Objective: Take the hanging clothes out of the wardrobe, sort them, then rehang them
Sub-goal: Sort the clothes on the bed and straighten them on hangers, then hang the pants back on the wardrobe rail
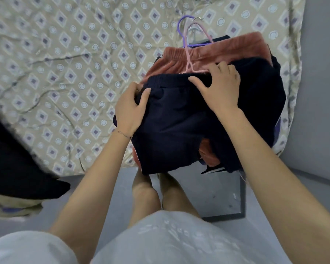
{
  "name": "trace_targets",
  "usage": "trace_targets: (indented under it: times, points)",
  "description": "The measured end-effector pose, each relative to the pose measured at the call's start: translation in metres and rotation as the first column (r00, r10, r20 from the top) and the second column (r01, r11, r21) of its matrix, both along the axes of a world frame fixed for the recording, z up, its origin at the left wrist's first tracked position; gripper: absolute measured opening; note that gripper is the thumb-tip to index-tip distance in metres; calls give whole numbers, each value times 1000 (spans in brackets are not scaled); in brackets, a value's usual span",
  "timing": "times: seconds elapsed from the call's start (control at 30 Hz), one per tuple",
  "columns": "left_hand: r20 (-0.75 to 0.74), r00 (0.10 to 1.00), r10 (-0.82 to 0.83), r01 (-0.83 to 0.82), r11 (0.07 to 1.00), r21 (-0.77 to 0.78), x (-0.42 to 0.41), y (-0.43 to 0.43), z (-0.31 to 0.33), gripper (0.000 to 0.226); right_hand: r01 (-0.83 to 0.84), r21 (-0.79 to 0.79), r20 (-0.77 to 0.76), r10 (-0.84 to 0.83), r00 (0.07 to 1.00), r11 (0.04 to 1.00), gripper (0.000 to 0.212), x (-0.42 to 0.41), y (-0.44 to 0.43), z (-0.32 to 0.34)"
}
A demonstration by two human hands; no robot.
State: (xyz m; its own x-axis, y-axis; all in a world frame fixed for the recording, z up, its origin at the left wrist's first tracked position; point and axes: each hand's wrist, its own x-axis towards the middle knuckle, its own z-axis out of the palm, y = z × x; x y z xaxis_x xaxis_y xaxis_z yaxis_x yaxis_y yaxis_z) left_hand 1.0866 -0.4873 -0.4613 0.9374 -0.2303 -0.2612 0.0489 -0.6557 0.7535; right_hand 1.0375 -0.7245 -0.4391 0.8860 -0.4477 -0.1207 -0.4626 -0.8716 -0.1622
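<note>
Both hands [131,109] [220,86] grip dark ribbed-waist shorts [175,119].

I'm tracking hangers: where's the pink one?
Head view, right of centre: the pink hanger lies on the salmon garment, its base meeting the navy garment beside the right hand.

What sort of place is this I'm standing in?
Most likely a bedroom. There's a bed with a patterned sheet, and at its edge a pile of clothes, a navy garment on top, with plastic hangers among them.
</note>
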Motion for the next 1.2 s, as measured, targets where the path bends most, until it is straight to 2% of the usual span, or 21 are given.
trace_targets:
  times: [0.17, 0.27, 0.37, 0.43, 0.57, 0.7, 0.8, 0.97, 1.07, 1.2]
  points:
    - [-25, 990, -135, 134, 990, -38, -32, 31, 37, 28, 31, 143, 2, -31, 1000, 989, 46, -29, 21, 43]
    - [-18, 995, -103, 101, 993, -64, -52, 50, 63, 23, 51, 263, 44, -64, 997, 964, 42, -45, 41, 78]
    - [22, 1000, -22, 24, 995, -101, -66, 73, 87, 22, 14, 343, 52, -34, 998, 939, 41, -57, 62, 112]
    - [55, 998, -33, 38, 995, -93, -75, 88, 105, 22, 8, 366, 40, -24, 999, 931, 44, -62, 79, 130]
    - [-11, 999, -45, 44, 995, -89, -105, 120, 138, 40, -32, 386, 35, 20, 999, 922, 51, -72, 114, 158]
    - [-39, 999, -21, 17, 995, -101, -139, 157, 158, 25, -135, 440, 0, 150, 989, 888, 53, -84, 144, 181]
    - [40, 997, 65, -61, 994, -88, -164, 183, 163, 16, -228, 506, 11, 257, 966, 832, 49, -95, 170, 192]
    - [132, 951, 280, -275, 960, -58, -214, 242, 170, 27, -424, 575, 111, 446, 888, 700, 46, -117, 227, 207]
    - [185, 915, 358, -356, 933, -46, -250, 281, 174, 35, -498, 604, 194, 491, 849, 622, 37, -131, 271, 214]
    - [211, 848, 486, -483, 873, -68, -306, 330, 186, 29, -581, 606, 275, 542, 794, 544, 31, -153, 338, 220]
